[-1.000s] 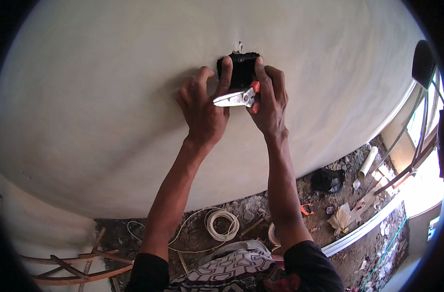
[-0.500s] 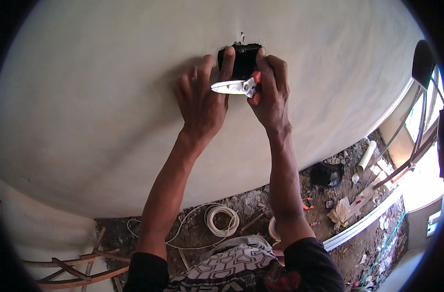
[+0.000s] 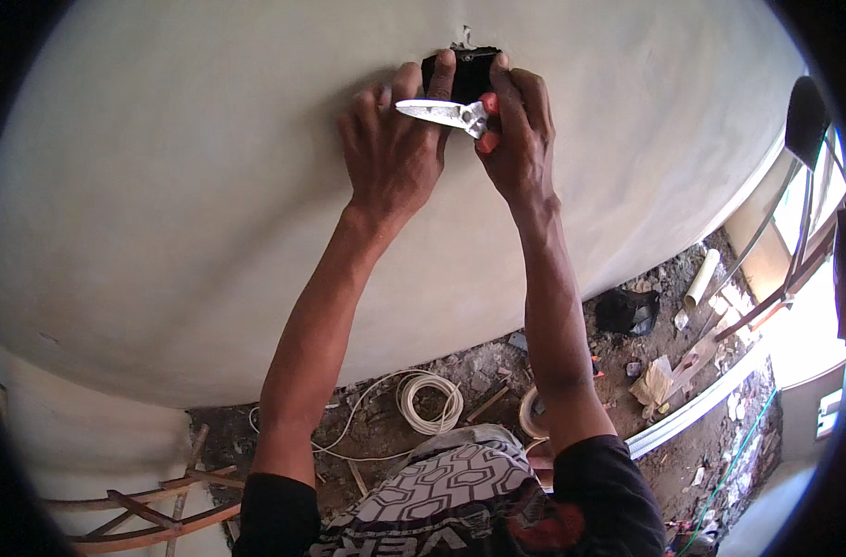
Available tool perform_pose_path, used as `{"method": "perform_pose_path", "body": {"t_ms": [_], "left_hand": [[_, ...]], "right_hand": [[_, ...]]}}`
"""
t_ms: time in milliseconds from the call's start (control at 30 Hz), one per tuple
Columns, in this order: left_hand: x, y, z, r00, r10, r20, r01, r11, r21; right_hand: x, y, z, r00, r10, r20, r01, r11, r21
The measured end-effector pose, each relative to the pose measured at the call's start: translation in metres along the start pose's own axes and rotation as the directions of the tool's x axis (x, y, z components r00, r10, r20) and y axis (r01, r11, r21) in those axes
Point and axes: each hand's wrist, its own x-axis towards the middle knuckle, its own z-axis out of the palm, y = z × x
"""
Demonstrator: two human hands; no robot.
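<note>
Steel pliers [image 3: 446,112] in our right hand [image 3: 516,139] moved up; left hand [image 3: 390,153] presses flat at the box's [image 3: 464,70] seven o'clock.

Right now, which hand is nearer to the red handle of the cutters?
The right hand. It grips the cutters at their red handle, beside the dark wall box. The left hand lies flat on the wall under the blade tip, farther from the handle.

wall box [image 3: 462,72] in wall [image 3: 163,186] | pliers [image 3: 446,112] before it — cable coil [image 3: 429,402] seemingly on floor [image 3: 664,455] below
</note>
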Motion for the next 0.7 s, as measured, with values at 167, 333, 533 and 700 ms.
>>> {"method": "perform_pose_path", "body": {"t_ms": [167,333,533,700], "left_hand": [[0.016,-0.008,-0.005,0.996,-0.005,-0.088,0.002,0.999,-0.037],[0.032,-0.017,-0.012,0.985,-0.06,-0.159,0.018,0.968,-0.25],[0.047,-0.015,-0.023,0.939,-0.263,-0.22,0.225,0.957,-0.184],[0.044,-0.017,-0.02,0.933,-0.289,-0.215,0.273,0.957,-0.099]], "right_hand": [[0.0,-0.001,-0.002,1.0,0.019,-0.002,-0.019,1.0,0.017],[0.0,-0.003,0.001,0.999,0.041,-0.015,-0.041,0.999,-0.006],[-0.001,0.001,0.002,0.998,0.003,-0.065,-0.005,1.0,-0.019],[-0.001,0.0,0.003,0.997,0.02,-0.078,-0.017,0.999,0.039]]}}
